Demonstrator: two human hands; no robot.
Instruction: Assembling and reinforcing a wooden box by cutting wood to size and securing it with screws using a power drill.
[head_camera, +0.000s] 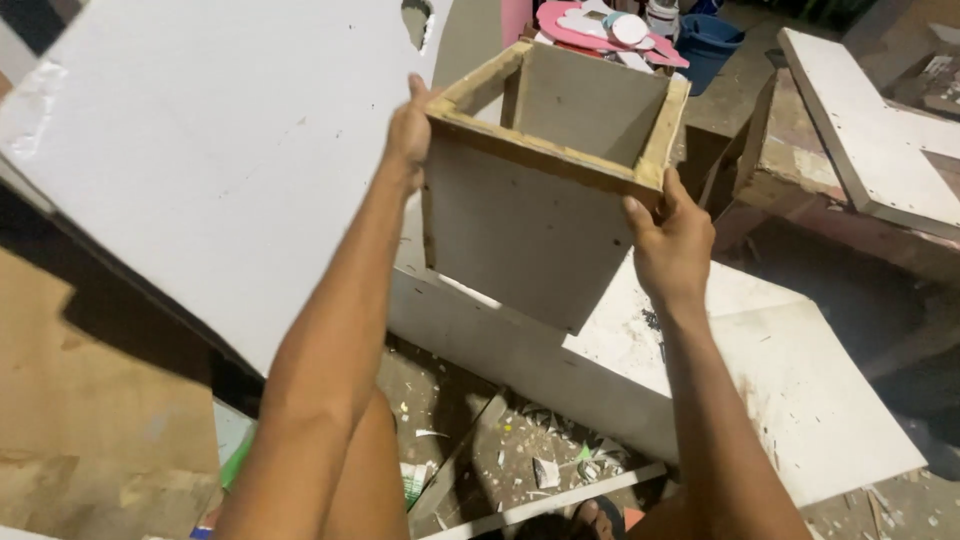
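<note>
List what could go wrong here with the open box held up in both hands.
The grey box hangs in the air, gripped only at its rim by the left hand and right hand; it could slip and drop. Its lower corner sits close to the white board and might knock it. Debris litters the floor near a sandalled foot.
</note>
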